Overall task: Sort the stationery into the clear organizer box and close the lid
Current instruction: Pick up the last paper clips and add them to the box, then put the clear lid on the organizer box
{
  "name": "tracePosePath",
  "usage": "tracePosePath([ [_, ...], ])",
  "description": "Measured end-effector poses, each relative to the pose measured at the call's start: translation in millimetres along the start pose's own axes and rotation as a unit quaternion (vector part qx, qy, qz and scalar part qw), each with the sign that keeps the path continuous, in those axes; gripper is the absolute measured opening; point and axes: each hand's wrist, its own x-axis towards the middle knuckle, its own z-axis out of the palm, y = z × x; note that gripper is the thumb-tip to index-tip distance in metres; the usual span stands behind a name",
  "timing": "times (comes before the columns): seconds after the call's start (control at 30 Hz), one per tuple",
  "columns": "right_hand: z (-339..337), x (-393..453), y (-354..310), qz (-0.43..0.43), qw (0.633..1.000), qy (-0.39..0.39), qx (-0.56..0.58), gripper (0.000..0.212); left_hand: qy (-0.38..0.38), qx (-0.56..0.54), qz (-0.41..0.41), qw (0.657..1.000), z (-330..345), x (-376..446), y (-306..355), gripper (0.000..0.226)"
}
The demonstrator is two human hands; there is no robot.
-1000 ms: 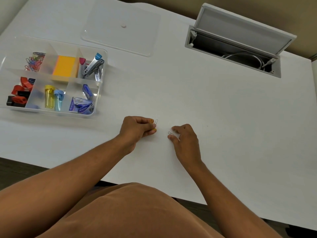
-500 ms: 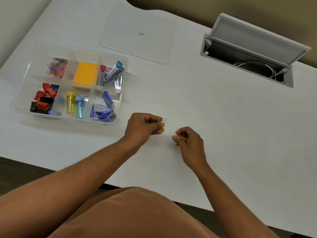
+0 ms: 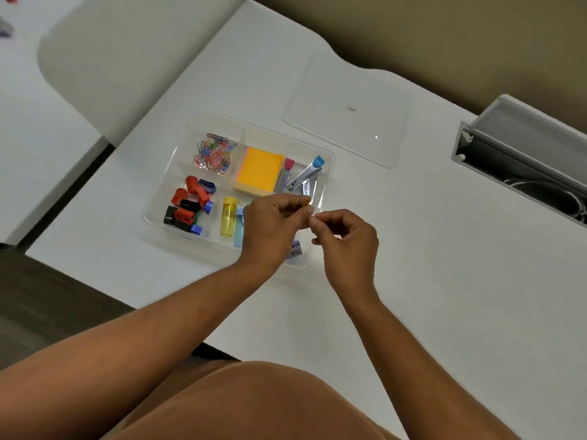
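Fingertips of the left hand (image 3: 270,227) pinch a small yellow paper clip (image 3: 305,203) at mid-frame, above the near right corner of the clear organizer box (image 3: 158,198). Its long axis runs diagonally, upper end toward the upper right. The right hand (image 3: 347,241) has its fingers curled, thumb and forefinger pinched together just beside the clip; whether they hold anything I cannot tell. Inside the box lie mixed-colour clips (image 3: 213,153), an orange note pad (image 3: 259,169) and a stapler (image 3: 305,175). The clear lid (image 3: 347,109) lies flat at upper centre.
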Motion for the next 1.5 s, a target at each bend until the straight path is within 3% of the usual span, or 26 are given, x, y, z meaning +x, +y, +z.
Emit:
tracePosePath([
  [0.13,49,22,-24,-0.014,0.999,-0.024,0.03,0.017,0.037,-0.032,-0.035,0.998,-46,31,-4,0.022],
  [0.27,96,45,-43,0.0,0.996,-0.05,0.069,0.011,0.102,-0.087,-0.069,0.989,-91,57,-11,0.02],
  [0.4,137,74,-61,-0.058,0.996,-0.072,0.011,0.011,0.148,-0.027,-0.079,0.986,-131,80,-19,0.014],
  [0.6,183,115,-71,-0.112,0.975,-0.122,-0.148,0.007,0.136,0.055,-0.067,0.987,-154,96,-22,0.019],
  [0.73,184,124,-70,-0.103,0.976,-0.104,-0.161,0.007,0.118,0.111,-0.051,0.985,-154,103,-25,0.018],
  [0.83,178,116,-70,-0.119,0.981,-0.073,-0.133,0.006,0.116,0.184,0.012,0.976,-152,108,-25,0.022],
  [0.97,167,104,-66,-0.105,0.986,-0.06,-0.113,0.009,0.106,0.296,0.116,0.942,-146,121,-22,0.024],
  [1.1,159,97,-58,-0.08,0.988,-0.07,-0.111,0.01,0.02,0.42,0.124,0.899,-141,133,-24,0.032],
  [1.3,146,98,-53,-0.065,0.994,-0.054,-0.075,0.012,0.064,0.376,0.137,0.914,-132,133,-22,0.022],
  [1.5,122,102,-48,-0.045,0.998,-0.021,-0.038,0.01,0.043,0.302,0.161,0.939,-113,132,-9,0.015],
])
